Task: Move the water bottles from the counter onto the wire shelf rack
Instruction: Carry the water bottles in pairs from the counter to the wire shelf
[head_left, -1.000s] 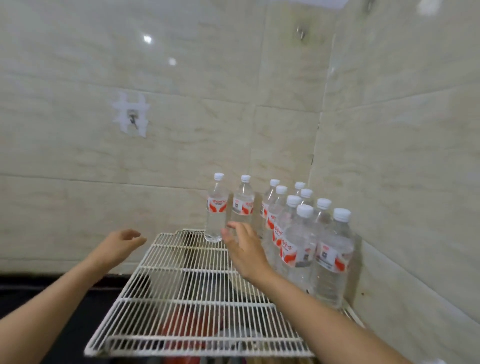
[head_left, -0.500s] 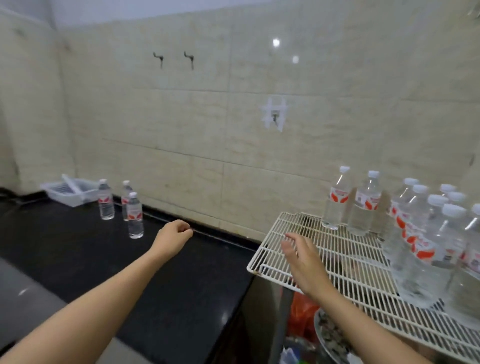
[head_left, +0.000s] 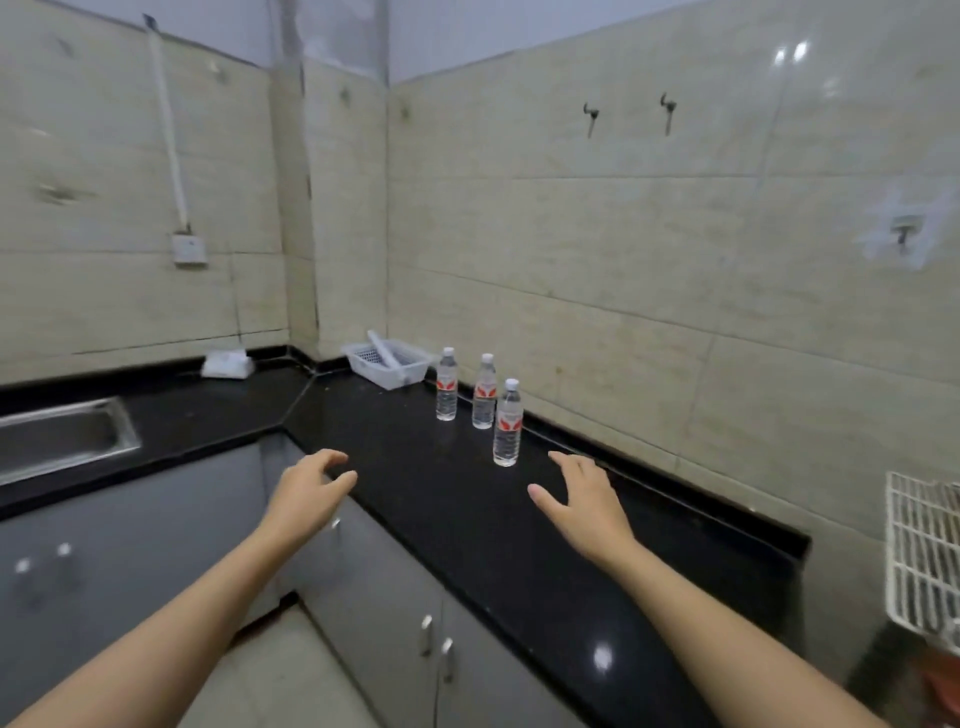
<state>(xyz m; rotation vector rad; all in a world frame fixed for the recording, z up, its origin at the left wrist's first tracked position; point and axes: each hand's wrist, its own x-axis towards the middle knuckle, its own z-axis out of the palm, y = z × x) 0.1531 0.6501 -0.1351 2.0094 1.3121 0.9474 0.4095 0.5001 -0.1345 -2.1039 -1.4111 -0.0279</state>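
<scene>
Three water bottles left on the black counter (head_left: 467, 519), upright near the tiled wall: nearest bottle (head_left: 507, 422), middle bottle (head_left: 484, 392), far bottle (head_left: 447, 384), the far one just beside a white basket (head_left: 390, 362). Both hands empty and stretched out over the counter, likely reaching for the next pick. Right hand (head_left: 584, 501) fingers spread apart, close to the nearest bottle, not touching. Left hand (head_left: 309, 491) fingers loosely curled, apart, holding nothing. Wire shelf rack (head_left: 922, 551) only a corner at right edge. Versus earlier frames: view swung left off the rack and its stocked bottles, right hand moved off the rack onto the counter side
</scene>
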